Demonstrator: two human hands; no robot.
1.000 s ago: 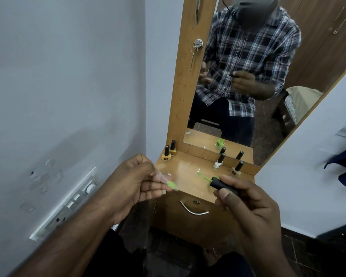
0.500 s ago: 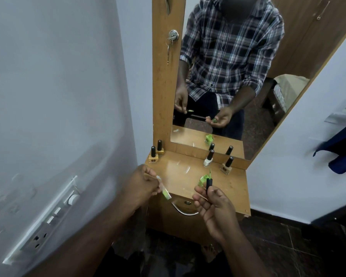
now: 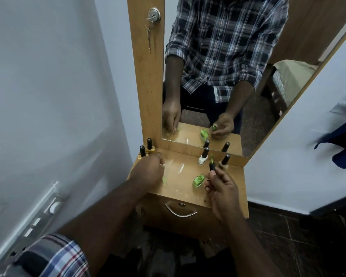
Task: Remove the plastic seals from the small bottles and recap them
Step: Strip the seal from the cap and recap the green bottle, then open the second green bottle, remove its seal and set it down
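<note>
An open green bottle (image 3: 198, 180) stands uncapped on the wooden dresser top (image 3: 180, 186). My right hand (image 3: 221, 186) holds its black cap (image 3: 212, 166) upright, the green-tipped brush pointing up. My left hand (image 3: 148, 172) rests low on the left side of the top, pinching a clear plastic seal (image 3: 164, 178) with a green smear. A white bottle (image 3: 203, 156) and a beige bottle (image 3: 224, 161) stand capped at the back right. Two yellow bottles (image 3: 146, 150) with black caps stand at the back left corner.
A tall mirror (image 3: 218, 76) in a wooden frame rises behind the top and reflects me and the bottles. A drawer with a metal handle (image 3: 181, 211) is below. A wall switch panel (image 3: 46, 212) is at the left. Keys (image 3: 149, 35) hang from a lock.
My left hand has gone down and forward to the dresser top with the seal. My right hand has raised the cap, leaving the green bottle standing in plain view.
</note>
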